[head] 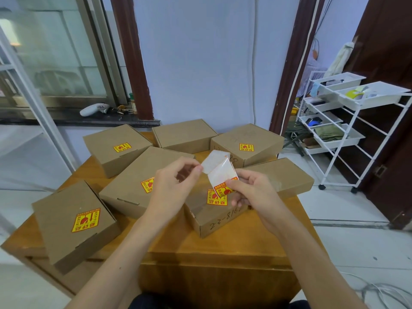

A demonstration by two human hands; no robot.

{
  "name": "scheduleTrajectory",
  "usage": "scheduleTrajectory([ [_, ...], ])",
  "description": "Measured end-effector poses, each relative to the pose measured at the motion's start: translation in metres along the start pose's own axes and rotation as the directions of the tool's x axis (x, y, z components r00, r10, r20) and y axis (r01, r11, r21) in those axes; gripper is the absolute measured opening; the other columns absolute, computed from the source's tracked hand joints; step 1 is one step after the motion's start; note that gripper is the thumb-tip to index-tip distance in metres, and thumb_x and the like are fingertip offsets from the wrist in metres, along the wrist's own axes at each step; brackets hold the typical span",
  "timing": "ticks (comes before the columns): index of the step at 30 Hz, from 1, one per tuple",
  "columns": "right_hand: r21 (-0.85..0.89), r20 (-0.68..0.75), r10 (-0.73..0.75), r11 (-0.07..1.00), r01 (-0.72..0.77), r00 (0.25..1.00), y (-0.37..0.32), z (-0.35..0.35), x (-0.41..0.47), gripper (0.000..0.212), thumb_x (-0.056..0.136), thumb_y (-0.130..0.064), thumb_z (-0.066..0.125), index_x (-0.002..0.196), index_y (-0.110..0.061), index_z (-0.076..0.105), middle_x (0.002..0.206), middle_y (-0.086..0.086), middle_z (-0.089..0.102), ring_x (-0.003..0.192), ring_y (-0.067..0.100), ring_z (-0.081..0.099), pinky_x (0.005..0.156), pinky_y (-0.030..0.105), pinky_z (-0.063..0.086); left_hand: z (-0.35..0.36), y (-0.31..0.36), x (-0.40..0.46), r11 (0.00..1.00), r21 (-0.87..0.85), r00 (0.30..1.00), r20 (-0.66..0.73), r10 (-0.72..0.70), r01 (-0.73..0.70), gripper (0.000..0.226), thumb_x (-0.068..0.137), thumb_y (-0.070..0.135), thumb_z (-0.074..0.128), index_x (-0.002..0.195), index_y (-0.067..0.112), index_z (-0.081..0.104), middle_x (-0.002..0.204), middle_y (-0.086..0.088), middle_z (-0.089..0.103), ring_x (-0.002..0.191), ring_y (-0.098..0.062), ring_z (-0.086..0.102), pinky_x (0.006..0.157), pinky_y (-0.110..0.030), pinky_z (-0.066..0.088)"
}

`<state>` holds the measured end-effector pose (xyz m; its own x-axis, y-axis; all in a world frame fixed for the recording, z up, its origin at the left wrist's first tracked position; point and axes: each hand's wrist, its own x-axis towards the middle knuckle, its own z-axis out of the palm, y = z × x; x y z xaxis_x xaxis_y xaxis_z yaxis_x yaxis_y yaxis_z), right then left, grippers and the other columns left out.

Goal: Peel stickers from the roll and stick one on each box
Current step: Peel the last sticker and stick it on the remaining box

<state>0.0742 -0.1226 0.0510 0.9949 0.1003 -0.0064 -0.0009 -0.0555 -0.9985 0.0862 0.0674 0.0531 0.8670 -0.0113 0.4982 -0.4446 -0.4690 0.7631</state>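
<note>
1. Hands: left hand (176, 186) pinches glossy white backing strip (213, 162); right hand (254, 192) pinches its yellow-red sticker (224, 190), above the table centre.
2. Matte rectangular cardboard boxes (75, 221) cover the wooden table (214, 248); the far-edge box (184, 134) and right-edge box (283, 175) show no sticker.

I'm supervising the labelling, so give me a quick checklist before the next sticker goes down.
1. Left hand grips the white backing strip: ok.
2. Right hand pinches the yellow-and-red sticker: ok.
3. Sticker fully free of the backing: cannot tell.
4. Unlabelled brown cardboard boxes remain: ok, the far middle box and the right box show none.
5. Five boxes already labelled: ok.
</note>
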Motion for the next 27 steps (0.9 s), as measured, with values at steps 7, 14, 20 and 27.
scheduleTrajectory([
  [7,-0.007,-0.005,-0.006,1.0,0.006,1.0,-0.001,0.006,0.023,0.031,0.09,-0.013,0.062,0.121,-0.012,0.064,0.082,0.001,0.076,0.047,0.009,0.058,0.047,0.019,0.047,-0.006,-0.016,0.017,0.993,-0.092,0.997,-0.025,-0.075,0.072,0.008,0.091,0.027,0.063,0.094,0.033,0.069,0.086,0.018,0.07,0.089,-0.004,0.064,0.076,-0.025,0.057],
  [14,0.021,0.01,-0.008,1.0,0.008,1.0,-0.001,0.015,0.053,0.026,0.09,-0.012,0.061,0.116,-0.01,0.066,0.083,0.004,0.076,0.046,0.012,0.057,0.046,0.02,0.046,-0.017,-0.027,0.041,0.976,-0.198,0.991,-0.077,-0.11,0.093,0.009,0.091,0.016,0.062,0.093,0.02,0.07,0.082,0.009,0.073,0.077,0.0,0.064,0.072,-0.018,0.052],
  [20,0.027,0.017,-0.009,1.0,0.009,1.0,-0.001,0.022,0.08,0.029,0.09,-0.012,0.061,0.119,-0.01,0.065,0.088,0.007,0.077,0.048,0.013,0.056,0.049,0.022,0.046,-0.022,-0.042,0.064,0.98,-0.178,0.991,-0.082,-0.11,0.094,0.008,0.089,0.022,0.064,0.094,0.023,0.07,0.086,0.008,0.073,0.08,-0.006,0.064,0.077,-0.027,0.054],
  [27,0.031,0.008,-0.002,1.0,0.002,1.0,0.0,0.027,0.111,0.027,0.092,-0.011,0.059,0.118,-0.01,0.065,0.09,0.01,0.075,0.045,0.01,0.056,0.051,0.023,0.047,-0.022,-0.069,0.103,0.994,-0.046,0.991,-0.085,-0.104,0.1,0.006,0.087,0.023,0.067,0.091,0.026,0.071,0.087,0.009,0.072,0.082,-0.013,0.064,0.074,-0.03,0.053],
])
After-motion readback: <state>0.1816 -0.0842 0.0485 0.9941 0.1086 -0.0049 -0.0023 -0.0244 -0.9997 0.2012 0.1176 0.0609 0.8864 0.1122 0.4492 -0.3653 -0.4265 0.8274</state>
